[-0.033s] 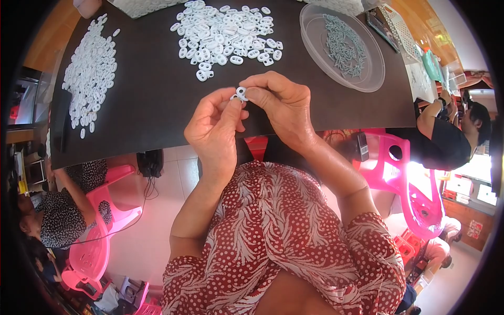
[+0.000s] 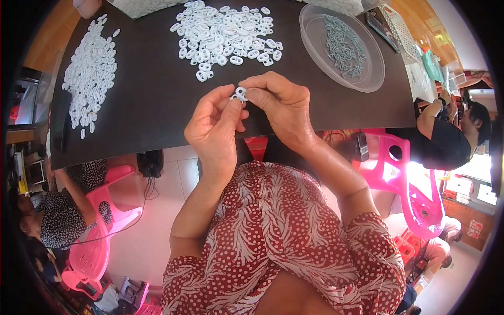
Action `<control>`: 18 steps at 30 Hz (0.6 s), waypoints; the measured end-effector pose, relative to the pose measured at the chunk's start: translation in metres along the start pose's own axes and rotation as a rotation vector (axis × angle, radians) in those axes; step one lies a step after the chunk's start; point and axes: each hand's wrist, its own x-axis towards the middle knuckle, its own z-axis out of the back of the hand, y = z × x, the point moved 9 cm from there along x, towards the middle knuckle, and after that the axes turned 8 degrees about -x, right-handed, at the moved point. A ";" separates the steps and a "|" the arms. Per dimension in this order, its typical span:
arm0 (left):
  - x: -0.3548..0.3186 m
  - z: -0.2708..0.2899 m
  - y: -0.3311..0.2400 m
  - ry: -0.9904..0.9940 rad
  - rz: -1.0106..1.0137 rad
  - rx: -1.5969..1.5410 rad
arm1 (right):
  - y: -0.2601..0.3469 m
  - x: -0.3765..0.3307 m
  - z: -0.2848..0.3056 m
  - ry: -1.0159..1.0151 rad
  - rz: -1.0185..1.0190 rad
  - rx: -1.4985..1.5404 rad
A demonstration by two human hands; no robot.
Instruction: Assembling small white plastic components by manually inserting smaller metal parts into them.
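Just above the near edge of the dark table, my left hand (image 2: 214,131) and my right hand (image 2: 283,107) meet. Between their fingertips is a small white plastic cord-lock piece (image 2: 241,91) with round holes. My right thumb and index finger pinch its upper right side. My left thumb and fingers close on its lower left side; whether these are one part or two joined parts I cannot tell. Beyond my hands lies a heap of white two-hole oval pieces (image 2: 223,34). A second pile of white oval pieces (image 2: 92,76) spreads along the table's left side.
A round clear plastic lid (image 2: 315,58) at the back right holds many small grey-green metal parts, possibly springs (image 2: 344,47). Clear bags of white pieces (image 2: 336,6) stand at the far edge. Pink chairs (image 2: 100,231) and people sit to either side.
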 end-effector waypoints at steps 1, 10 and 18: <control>0.001 -0.001 -0.001 0.001 -0.008 -0.017 | 0.003 0.000 0.001 -0.010 0.040 -0.054; 0.004 -0.008 0.001 0.028 -0.006 -0.087 | 0.006 0.003 0.003 -0.014 0.060 -0.155; 0.004 -0.004 0.001 -0.018 -0.009 -0.170 | 0.013 -0.007 -0.001 0.018 0.096 -0.188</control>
